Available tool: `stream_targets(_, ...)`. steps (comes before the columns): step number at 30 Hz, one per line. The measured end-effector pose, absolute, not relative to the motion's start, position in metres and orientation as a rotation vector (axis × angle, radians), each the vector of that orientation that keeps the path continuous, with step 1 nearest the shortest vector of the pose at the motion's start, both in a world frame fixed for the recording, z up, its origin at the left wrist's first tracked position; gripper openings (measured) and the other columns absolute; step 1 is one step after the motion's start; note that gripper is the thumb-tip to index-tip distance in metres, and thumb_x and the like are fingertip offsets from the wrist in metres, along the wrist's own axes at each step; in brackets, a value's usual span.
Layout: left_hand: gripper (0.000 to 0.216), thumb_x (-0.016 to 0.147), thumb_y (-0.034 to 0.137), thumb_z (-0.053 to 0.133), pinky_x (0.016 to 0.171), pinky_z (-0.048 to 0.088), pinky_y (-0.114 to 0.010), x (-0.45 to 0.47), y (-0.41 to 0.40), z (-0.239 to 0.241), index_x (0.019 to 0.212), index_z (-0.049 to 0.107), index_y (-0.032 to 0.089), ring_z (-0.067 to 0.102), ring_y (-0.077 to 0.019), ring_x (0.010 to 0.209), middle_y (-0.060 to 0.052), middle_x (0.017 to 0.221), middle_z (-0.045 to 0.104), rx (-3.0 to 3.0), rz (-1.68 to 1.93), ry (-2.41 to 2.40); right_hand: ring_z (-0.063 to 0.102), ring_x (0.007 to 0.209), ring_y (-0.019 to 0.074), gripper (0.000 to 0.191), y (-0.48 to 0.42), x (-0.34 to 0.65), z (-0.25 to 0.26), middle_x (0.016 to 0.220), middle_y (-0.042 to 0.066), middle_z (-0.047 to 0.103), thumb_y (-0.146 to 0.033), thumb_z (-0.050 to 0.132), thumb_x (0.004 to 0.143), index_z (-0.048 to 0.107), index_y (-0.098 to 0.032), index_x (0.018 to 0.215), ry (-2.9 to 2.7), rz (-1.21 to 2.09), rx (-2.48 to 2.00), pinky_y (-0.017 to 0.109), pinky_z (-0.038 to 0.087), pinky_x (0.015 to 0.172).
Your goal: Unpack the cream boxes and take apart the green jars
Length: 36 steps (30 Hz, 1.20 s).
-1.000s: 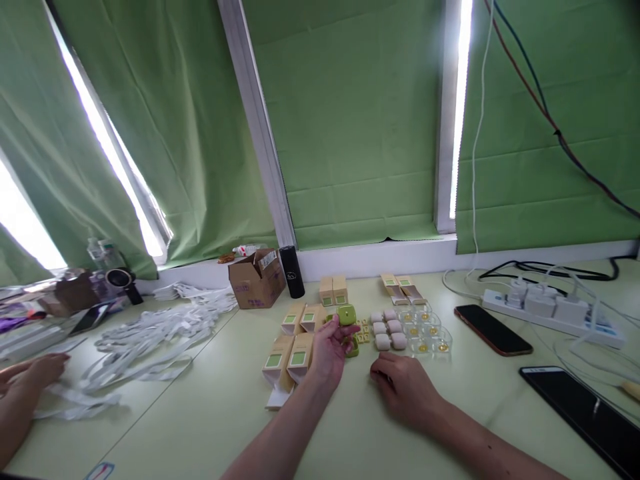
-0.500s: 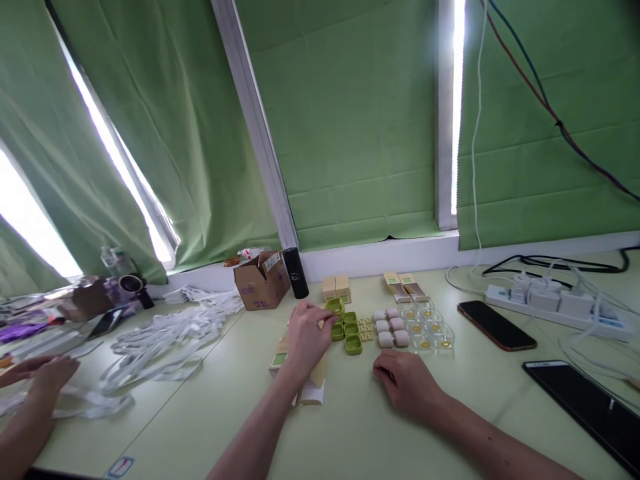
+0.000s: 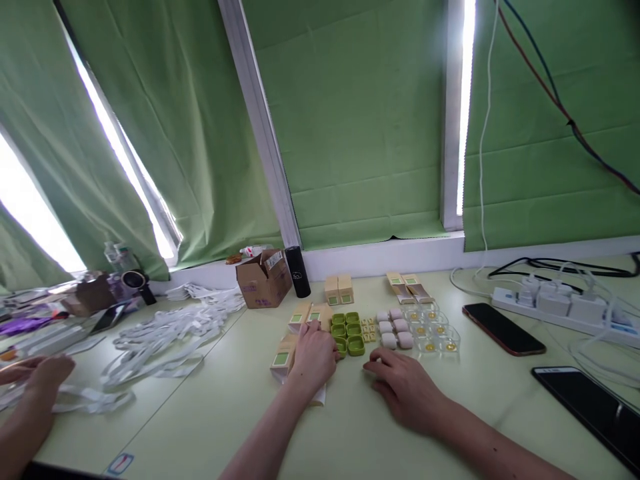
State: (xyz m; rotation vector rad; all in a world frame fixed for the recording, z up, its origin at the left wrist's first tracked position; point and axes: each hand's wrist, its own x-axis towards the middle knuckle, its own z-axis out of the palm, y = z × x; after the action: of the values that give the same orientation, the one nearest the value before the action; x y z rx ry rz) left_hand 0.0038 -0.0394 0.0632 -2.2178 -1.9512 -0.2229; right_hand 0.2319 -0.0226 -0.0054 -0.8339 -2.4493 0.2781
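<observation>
My left hand (image 3: 313, 357) lies on top of a tan box with a green label (image 3: 282, 353), fingers curled round it, knuckles next to a block of green cases (image 3: 349, 330). My right hand (image 3: 400, 381) rests palm down on the pale green table (image 3: 350, 433), fingers loosely spread and holding nothing, just in front of several pale pink cases (image 3: 395, 327). Small yellow pieces (image 3: 369, 329) lie between the green and pink cases. Clear trays with gold pieces (image 3: 433, 330) sit to the right. More tan boxes (image 3: 306, 315) stand behind my left hand.
Behind stand a cardboard box (image 3: 263, 279), a black cylinder (image 3: 298, 272), two upright tan boxes (image 3: 339, 290) and flat packets (image 3: 410, 287). A phone (image 3: 503, 329), a dark screen (image 3: 590, 407) and a power strip (image 3: 560, 307) lie right. White strips (image 3: 165, 333) and another person's hand (image 3: 35, 377) are left.
My left hand held a green case, set it down with the other green cases, then drew back onto the front tan box. My right hand stayed almost still.
</observation>
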Motion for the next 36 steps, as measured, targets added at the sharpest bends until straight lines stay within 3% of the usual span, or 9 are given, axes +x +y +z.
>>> stream_targets(4,0.017,0.084,0.02,0.069,0.095,0.035,-0.047,0.003,-0.04,0.058,0.07,0.079,0.022,0.058,-0.0379,0.111,-0.017,0.081,0.077,-2.231,-0.219,-1.947,0.057,0.13,0.0295,0.045,-0.024,0.23,-0.006,0.146,0.012,0.06,-0.013,0.056,0.092,0.064,-0.025,0.134,-2.47,0.195,-0.785,0.046,0.046,0.109)
stream_targets(11,0.019,0.085,0.018,0.066,0.094,0.035,-0.048,0.003,-0.037,0.05,0.073,0.079,0.02,0.058,-0.0388,0.112,-0.02,0.083,0.076,-2.207,-0.163,-1.908,0.052,0.14,0.0293,0.045,-0.023,0.228,-0.007,0.153,0.011,0.057,-0.013,0.053,0.094,0.061,-0.023,0.138,-2.512,0.177,-0.739,0.051,0.039,0.119)
stream_targets(36,0.014,0.085,0.022,0.069,0.094,0.037,-0.048,0.003,-0.035,0.046,0.074,0.078,0.021,0.058,-0.0382,0.111,-0.019,0.083,0.076,-2.151,-0.193,-1.932,0.057,0.134,0.0284,0.046,-0.023,0.227,-0.006,0.154,0.01,0.058,-0.011,0.052,0.095,0.062,-0.023,0.137,-2.513,0.24,-0.694,0.05,0.039,0.117)
